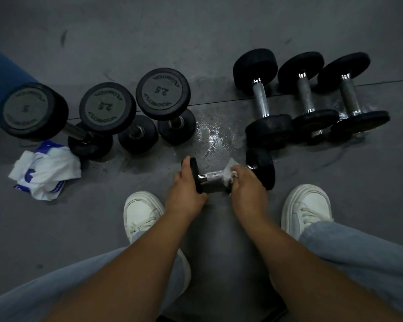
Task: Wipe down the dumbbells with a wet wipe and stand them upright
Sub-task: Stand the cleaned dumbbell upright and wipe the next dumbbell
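Far left, crumpled white-and-blue wipe packet (45, 170), then three black rubber-headed dumbbells (107, 108) already upright. Centre, btwn the white shoes (142, 210) — small black steel-handled dumbbell (213, 177) lying w/ long axis left-right: left hand (186, 184) curled round its left head, right hand (248, 184) clamping white wet wipe (228, 175) on the handle. Right, three more dumbbells (304, 94) lie flat — not yet stood

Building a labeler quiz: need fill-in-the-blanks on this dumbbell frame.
1. The left hand grips the held dumbbell; the wet wipe is in the ____ hand.
2. The upright dumbbells number ____.
3. The wipe pack lies on the person's ____ side.
Missing: right; three; left.
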